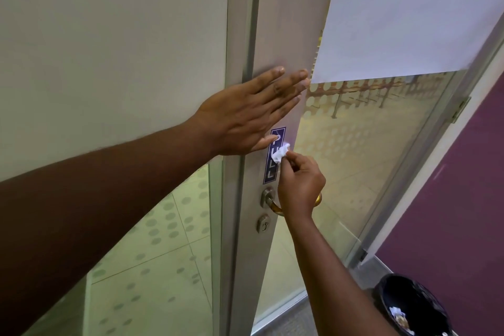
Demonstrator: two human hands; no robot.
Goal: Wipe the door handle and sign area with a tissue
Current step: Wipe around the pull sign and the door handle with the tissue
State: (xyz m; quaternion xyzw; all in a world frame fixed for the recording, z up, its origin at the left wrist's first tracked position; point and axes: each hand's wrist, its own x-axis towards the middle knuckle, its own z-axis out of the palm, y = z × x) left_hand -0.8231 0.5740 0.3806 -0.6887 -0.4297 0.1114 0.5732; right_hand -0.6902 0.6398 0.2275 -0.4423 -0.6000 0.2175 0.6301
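Beside the door, a black bin (414,305) holds scraps; right hand (300,185) pinches tissue (281,154), left hand (245,117) flat.

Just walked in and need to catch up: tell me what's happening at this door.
A person is cleaning the door. The right hand pinches a crumpled white tissue against the blue PULL sign, while the left hand lies flat on the door stile above it. The door handle sits just below the sign, partly hidden by the right hand.

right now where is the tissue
In the head view the tissue sits just right of centre, pinched in the right hand against the blue PULL sign, just below the left hand and above the door handle.
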